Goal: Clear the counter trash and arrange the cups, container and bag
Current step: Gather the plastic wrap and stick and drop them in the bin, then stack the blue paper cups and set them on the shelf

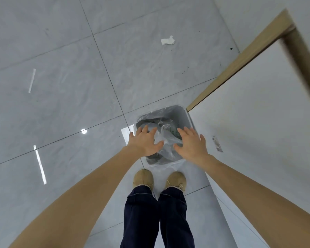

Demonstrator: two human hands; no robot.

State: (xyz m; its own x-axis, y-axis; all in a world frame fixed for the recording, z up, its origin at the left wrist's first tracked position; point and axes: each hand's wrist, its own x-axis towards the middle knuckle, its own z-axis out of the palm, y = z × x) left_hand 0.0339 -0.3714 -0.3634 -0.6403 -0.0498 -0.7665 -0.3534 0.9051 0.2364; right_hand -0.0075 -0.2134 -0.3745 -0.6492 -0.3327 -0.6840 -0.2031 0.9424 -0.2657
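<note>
Now both hands, the left hand (145, 141) and the right hand (191, 143), hang spread and empty over the grey plastic bin (183, 114) on the tiled floor, beside the counter's corner. The clear crumpled plastic trash (166, 140) lies inside; better press it low, gently.

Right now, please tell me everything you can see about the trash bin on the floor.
The trash bin is a small grey container, seemingly plastic, with rounded corners. It stands upright and open on the tiled floor, beside a white panel and just ahead of the person's shoes. A thin clear liner folds over its rim. Inside lie crumpled clear plastic and darker trash, hard to identify. The left hand and the right hand hover over its opening with fingers spread; whether they touch the plastic is unclear.
</note>
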